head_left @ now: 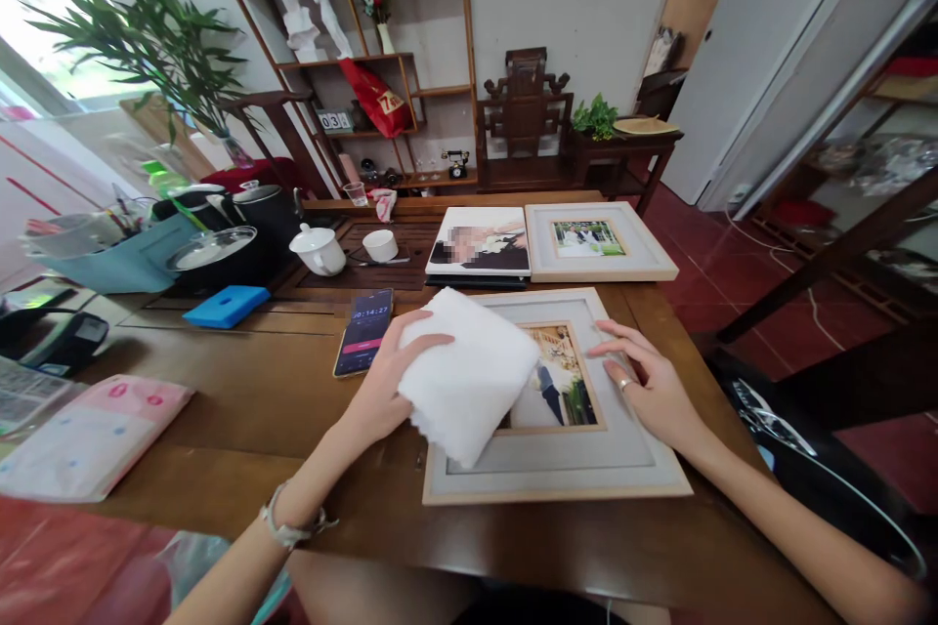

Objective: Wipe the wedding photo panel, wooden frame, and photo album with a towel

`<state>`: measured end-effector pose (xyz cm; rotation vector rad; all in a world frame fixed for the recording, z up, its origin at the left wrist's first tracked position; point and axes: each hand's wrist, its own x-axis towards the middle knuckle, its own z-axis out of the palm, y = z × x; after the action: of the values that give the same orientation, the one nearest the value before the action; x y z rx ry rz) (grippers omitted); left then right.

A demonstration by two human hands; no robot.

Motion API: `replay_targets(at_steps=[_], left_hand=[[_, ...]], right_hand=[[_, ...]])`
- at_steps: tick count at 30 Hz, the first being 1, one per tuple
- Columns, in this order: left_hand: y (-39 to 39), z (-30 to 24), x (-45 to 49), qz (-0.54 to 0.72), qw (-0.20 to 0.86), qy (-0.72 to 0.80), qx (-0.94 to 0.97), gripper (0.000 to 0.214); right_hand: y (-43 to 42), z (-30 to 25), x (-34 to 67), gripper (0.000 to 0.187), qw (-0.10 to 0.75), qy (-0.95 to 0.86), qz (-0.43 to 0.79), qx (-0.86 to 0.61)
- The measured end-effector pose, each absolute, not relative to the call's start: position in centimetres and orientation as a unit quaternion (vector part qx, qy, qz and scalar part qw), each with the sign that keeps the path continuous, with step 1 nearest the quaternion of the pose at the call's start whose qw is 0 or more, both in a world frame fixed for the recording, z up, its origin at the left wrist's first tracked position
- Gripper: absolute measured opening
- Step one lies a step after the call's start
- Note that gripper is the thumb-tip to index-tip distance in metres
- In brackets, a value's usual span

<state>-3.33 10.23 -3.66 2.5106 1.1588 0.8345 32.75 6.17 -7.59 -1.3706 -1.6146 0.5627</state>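
Observation:
My left hand (392,371) grips a folded white wipe (469,371) by its left edge, thumb on top and the other fingers hidden beneath. The wipe covers the left part of a picture frame (557,486) with a pale wooden edge and a grey-white mat, lying flat on the table. Inside the mat, a small photo (564,381) shows partly past the wipe. On the frame's right side rests my right hand (649,386), fingers spread over the mat and a ring on one finger. It holds nothing.
Behind lie a second frame (645,244) and a photo panel (476,249). Left of the wipe are a phone (364,332), a blue block (226,306), a white lidded teapot (319,250), a small white cup (379,245) and a pink-and-white packet (95,435) on the wooden table (241,449).

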Motion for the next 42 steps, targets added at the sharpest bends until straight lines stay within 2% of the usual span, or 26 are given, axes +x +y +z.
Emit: replay_targets(at_steps=[3,7,9,13,16,19,24,30,33,38,42], left_hand=[[8.2,-3.1,-5.0,0.229,0.109,0.403,0.879,0.043],[5.8,-2.1,-4.7,0.153,-0.087,0.381,0.908,0.063],[5.6,-1.8,-3.7,0.119,-0.117,0.320,0.933,0.068],[6.7,-2.2,-3.3,0.071,0.007,0.240,0.968,0.060],[7.6,-3.2,-4.3,0.125,0.107,0.254,0.953,0.048],[8.4,-4.1,-4.6,0.197,0.154,0.300,0.921,0.045],[9.6,-3.8,-2.0,0.174,0.083,0.373,0.907,0.047],[10.1,-2.6,0.9,0.111,0.069,0.448,0.885,0.080],[9.9,-2.7,0.6,0.093,0.033,0.423,0.901,0.096],[8.1,-2.8,-2.0,0.103,-0.005,0.350,0.931,0.089],[5.9,-2.0,-3.8,0.084,-0.004,0.377,0.922,0.088]], right_hand=[[6.2,-7.6,32.8,0.018,0.452,-0.656,0.230,-0.559],[6.1,-7.5,32.7,0.018,0.446,-0.658,0.231,-0.561],[6.2,-7.5,32.7,0.018,0.446,-0.658,0.230,-0.561],[6.2,-7.5,32.8,0.019,0.446,-0.657,0.229,-0.563],[6.2,-7.5,32.8,0.019,0.446,-0.657,0.231,-0.562],[6.2,-7.6,32.8,0.020,0.446,-0.660,0.231,-0.559],[6.1,-7.6,32.8,0.019,0.445,-0.662,0.231,-0.556],[6.1,-7.5,32.9,0.018,0.450,-0.656,0.245,-0.555],[6.1,-7.5,32.8,0.020,0.444,-0.664,0.228,-0.557],[6.1,-7.4,32.7,0.021,0.438,-0.672,0.214,-0.557],[6.1,-7.4,32.7,0.021,0.440,-0.670,0.219,-0.556]])
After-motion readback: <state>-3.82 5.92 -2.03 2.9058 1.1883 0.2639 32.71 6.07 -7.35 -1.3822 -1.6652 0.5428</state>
